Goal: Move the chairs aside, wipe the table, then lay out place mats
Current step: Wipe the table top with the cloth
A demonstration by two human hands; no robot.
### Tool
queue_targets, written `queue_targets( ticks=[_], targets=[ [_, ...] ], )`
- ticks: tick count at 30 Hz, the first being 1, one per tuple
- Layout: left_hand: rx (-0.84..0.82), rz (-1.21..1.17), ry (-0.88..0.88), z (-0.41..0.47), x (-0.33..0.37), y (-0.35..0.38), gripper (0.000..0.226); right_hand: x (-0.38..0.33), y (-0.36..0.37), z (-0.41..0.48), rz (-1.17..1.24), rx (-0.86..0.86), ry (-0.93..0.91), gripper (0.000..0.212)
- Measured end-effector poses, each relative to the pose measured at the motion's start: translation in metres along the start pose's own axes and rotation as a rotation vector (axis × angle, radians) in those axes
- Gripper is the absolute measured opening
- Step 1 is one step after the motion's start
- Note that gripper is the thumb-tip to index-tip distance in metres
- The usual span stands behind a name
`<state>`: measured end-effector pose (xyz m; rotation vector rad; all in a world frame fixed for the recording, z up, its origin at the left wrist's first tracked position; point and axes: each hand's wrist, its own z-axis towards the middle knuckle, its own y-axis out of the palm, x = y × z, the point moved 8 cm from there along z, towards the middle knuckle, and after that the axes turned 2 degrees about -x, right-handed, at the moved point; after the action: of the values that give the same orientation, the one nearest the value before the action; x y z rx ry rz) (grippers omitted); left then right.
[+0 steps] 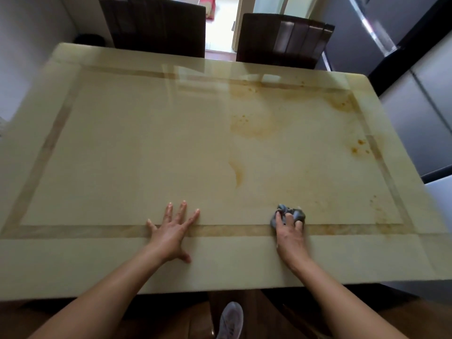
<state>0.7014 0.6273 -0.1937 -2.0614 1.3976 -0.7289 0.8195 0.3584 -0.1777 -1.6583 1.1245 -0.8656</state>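
A glossy cream table (137, 143) with a tan inlaid border fills the view. Orange-brown stains (252, 126) mark its right half and far right corner. My right hand (289, 234) grips a crumpled grey cloth (291, 214) against the tabletop near the front edge. My left hand (172, 231) lies flat on the table with fingers spread, a little left of centre. Two dark chairs, one on the left (156, 25) and one on the right (283, 40), stand behind the far edge of the table.
A grey wall runs along the left side. Grey cabinet fronts (420, 113) stand close to the table's right edge. A bright doorway (222, 25) shows between the chairs. My shoe (231, 319) is on the wooden floor under the front edge.
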Motion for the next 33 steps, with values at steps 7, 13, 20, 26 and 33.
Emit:
queue_targets(
  ticks=[7,13,20,26,33],
  targets=[
    [0.079,0.131,0.001,0.014,0.007,-0.048,0.121,-0.122,-0.011,-0.010,0.024,0.170,-0.366,0.059],
    [0.064,0.139,0.025,0.045,-0.021,-0.083,0.128,-0.197,-0.014,-0.005,-0.067,0.170,-0.539,0.058],
    [0.036,0.044,0.009,0.079,-0.024,-0.108,0.124,-0.110,-0.025,0.094,0.025,-0.046,-0.131,0.067],
    [0.023,-0.067,-0.011,0.098,-0.028,-0.110,0.124,-0.010,-0.002,0.103,0.072,-0.092,0.105,0.074],
    [0.023,-0.089,-0.015,0.100,-0.028,-0.109,0.124,-0.085,0.012,0.118,0.120,-0.057,-0.081,0.064]
  ],
)
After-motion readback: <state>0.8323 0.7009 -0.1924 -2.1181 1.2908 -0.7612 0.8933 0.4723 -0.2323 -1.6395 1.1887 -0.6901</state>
